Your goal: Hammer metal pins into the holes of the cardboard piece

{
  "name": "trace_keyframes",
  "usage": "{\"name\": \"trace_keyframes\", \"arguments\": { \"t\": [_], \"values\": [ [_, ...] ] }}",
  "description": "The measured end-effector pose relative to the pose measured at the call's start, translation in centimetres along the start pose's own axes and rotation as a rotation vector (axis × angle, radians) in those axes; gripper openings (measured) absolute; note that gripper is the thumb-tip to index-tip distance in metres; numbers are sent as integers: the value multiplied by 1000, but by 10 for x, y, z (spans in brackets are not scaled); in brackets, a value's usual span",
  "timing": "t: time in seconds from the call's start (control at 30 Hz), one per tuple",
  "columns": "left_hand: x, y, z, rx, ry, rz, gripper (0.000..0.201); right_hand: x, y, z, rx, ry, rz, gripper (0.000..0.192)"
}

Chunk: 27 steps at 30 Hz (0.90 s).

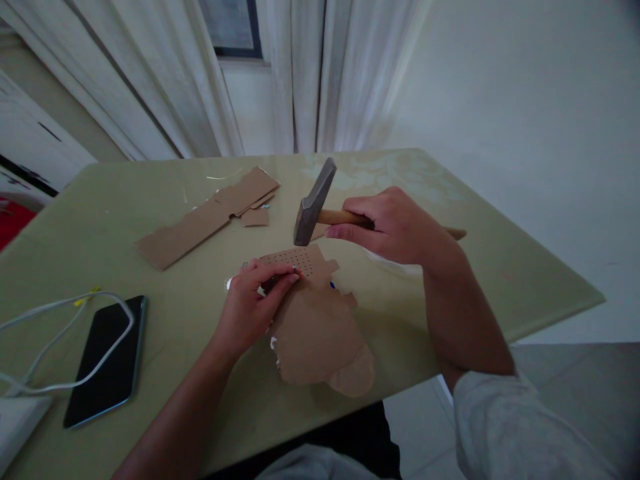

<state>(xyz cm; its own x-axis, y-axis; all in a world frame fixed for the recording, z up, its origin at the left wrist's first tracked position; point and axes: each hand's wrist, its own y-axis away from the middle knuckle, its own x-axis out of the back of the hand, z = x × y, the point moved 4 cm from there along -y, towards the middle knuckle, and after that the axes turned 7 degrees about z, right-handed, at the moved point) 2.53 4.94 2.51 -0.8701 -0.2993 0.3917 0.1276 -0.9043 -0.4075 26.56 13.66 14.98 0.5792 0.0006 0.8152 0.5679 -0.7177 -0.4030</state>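
Note:
My right hand (395, 227) grips the wooden handle of a hammer (313, 203), whose grey metal head hangs just above a torn piece of brown cardboard (320, 327). The cardboard lies on the table and has a patch of small punched holes (295, 260) near its far end. My left hand (253, 303) rests on the cardboard's left edge, fingers pinched together over something small that I cannot make out, right below the hammer head.
A long strip of cardboard and scraps (210, 217) lie farther back on the pale green table (125, 200). A black phone (110, 360) with a white cable (55, 320) over it sits at the left. The table's right edge drops to the floor.

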Motion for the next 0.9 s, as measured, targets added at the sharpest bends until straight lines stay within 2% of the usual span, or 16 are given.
{"name": "trace_keyframes", "arguments": {
  "t": [0.23, 0.57, 0.73, 0.9],
  "values": [
    [2, -2, 0, -2, 16, -11, 13, 0, 0, 2, 7, 46, -26, 55],
    [1, -2, 6, -81, -54, -32, 15, -6, 0, -4, 35, 45, -91, 51],
    [0, -1, 6, -101, -57, -48, 12, -8, 0, -6, 75, 24, -119, 51],
    [0, -2, 7, -100, -46, -48, 11, -10, 0, -3, 57, 57, -137, 53]
  ]
}}
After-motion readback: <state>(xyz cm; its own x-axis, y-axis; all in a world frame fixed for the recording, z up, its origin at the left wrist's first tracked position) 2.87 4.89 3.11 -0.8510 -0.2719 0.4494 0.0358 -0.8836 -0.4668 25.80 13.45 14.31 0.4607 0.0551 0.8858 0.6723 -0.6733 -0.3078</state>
